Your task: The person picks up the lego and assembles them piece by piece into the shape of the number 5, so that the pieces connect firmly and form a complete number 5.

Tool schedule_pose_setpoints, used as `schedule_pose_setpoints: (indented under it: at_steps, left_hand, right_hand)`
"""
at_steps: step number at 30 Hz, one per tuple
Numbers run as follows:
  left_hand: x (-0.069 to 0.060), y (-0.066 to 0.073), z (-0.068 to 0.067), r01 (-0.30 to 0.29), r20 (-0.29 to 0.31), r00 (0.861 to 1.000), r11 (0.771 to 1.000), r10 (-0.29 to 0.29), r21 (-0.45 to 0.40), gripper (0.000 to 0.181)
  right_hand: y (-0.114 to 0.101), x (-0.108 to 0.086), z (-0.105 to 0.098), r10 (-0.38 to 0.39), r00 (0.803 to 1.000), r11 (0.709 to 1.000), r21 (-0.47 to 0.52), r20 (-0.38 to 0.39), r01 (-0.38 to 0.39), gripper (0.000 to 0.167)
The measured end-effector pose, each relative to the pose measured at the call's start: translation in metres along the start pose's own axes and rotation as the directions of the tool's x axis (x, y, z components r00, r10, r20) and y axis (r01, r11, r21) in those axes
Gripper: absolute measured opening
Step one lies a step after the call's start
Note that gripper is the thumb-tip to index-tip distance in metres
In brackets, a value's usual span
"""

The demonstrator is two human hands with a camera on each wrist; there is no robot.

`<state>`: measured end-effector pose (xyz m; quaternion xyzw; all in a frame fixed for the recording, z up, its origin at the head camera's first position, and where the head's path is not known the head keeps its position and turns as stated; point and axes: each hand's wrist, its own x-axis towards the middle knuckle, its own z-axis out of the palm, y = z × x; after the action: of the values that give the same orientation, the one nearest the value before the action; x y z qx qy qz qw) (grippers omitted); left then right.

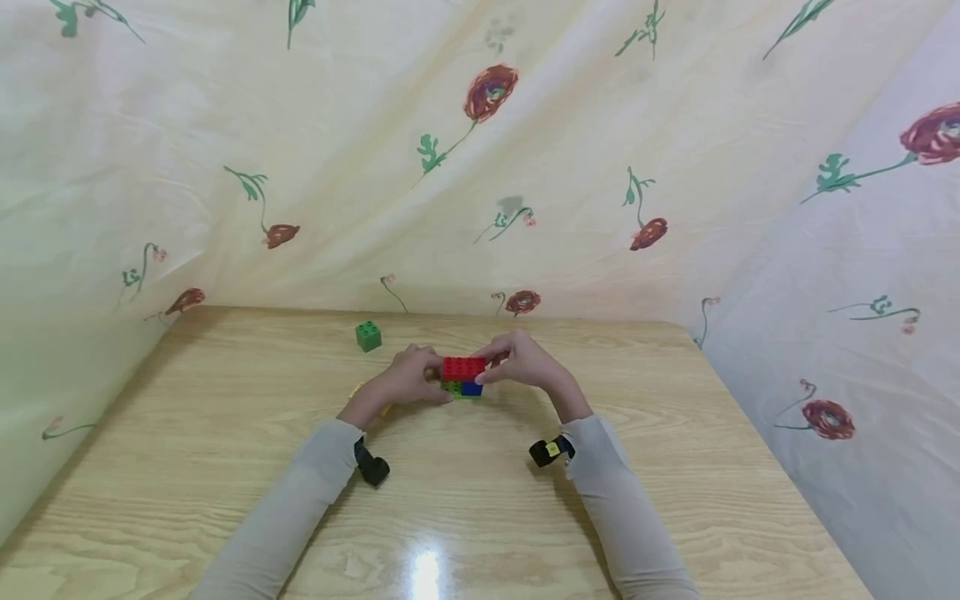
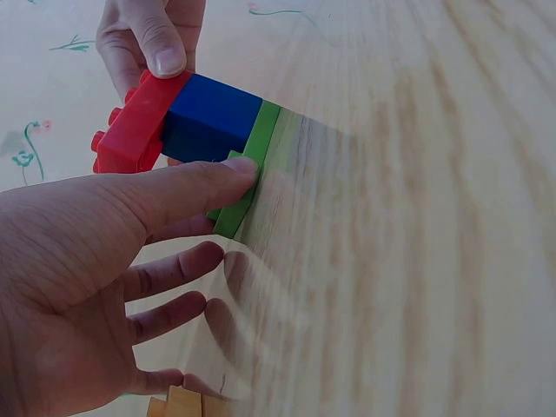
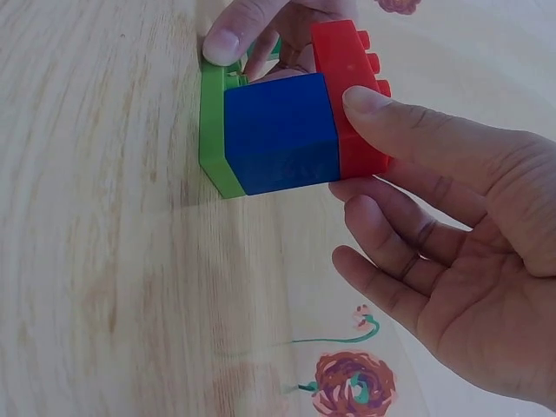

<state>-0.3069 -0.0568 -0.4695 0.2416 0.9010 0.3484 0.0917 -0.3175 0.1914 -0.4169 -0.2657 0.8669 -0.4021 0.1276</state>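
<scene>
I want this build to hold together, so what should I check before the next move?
1. Left hand touching the green plate: ok.
2. Right hand gripping the red brick: ok.
3. Blue brick on the green plate: ok.
4. Red brick pressed fully onto the blue brick: cannot tell.
5. Green brick apart from the build: ok.
6. Yellow piece in full view: not ok, only parts show.

A flower-patterned cloth (image 1: pixel 360 108) hangs behind and beside a pale wood-grain table (image 1: pixel 735 500).
</scene>
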Motion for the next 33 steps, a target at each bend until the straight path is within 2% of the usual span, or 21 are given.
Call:
schedule_pose_setpoints:
  at_steps: [6, 16, 26, 33]
  left_hand:
    - [0.0005, 0.0006, -0.0013, -0.007, -0.002, 1.000, 1.000, 0.007, 0.003, 0.035]
    - [0.0013, 0.0016, -0.0013, 0.004, -0.002, 1.000, 1.000, -0.004, -0.014, 0.032]
    - [0.0031, 0.0004, -0.0001, 0.002, 0.003, 1.000, 1.000, -0.002, -0.004, 0.036]
    - [0.0041, 0.0004, 0.0004, -0.018, -0.002, 1.000, 0.999, 0.018, 0.040, 0.035]
  right_hand:
    - [0.0005, 0.0011, -0.0009, -0.006, 1.000, 1.000, 0.003, 0.001, 0.006, 0.034]
    - [-0.0028, 0.0013, -0.0027, 0.005, 1.000, 0.998, -0.055, 0.001, -0.005, 0.032]
    - [-0.0003, 0.0028, -0.0027, 0.005, 1.000, 0.998, -0.069, 0.001, -0.005, 0.032]
    - [0.0017, 0.0041, -0.0027, -0.002, 1.000, 0.998, -0.063, 0.002, 0.002, 0.032]
